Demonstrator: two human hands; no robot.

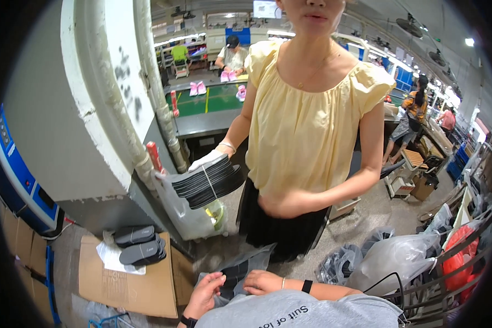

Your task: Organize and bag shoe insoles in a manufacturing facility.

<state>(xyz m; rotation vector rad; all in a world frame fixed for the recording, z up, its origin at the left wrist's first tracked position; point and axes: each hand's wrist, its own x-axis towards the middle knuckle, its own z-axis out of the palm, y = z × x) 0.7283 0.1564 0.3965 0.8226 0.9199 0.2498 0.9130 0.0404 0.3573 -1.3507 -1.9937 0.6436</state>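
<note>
Head view, left hand and right hand by a bag near six o'clock, grips I cannot tell, dark soles toward eight o'clock.

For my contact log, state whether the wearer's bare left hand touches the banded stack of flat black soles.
Apart: the head view shows floor between the left hand and the stack, which another person's white-gloved hand holds.

The head view (wide fisheye) looks forward-down, close above left hand and right hand.
</note>
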